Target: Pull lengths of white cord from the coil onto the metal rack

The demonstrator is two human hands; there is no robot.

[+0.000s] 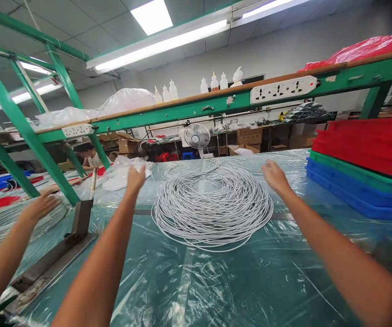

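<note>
Head view: the coil [213,211] lies on the table [155,277] between left hand [136,178] and right hand [275,175], fingers partly curled; blur means I cannot tell whether they hold anything. Guiding loops evenly from both sides should limit tangling.

Plastic-covered table [223,286] bears coiled gray cable [213,211] and stacked trays [366,181].

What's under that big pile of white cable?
Under the pile of white cable is a green, plastic-covered table. A thin flat strip pokes out on both sides, so it probably runs underneath. The cable hides anything else there.
</note>
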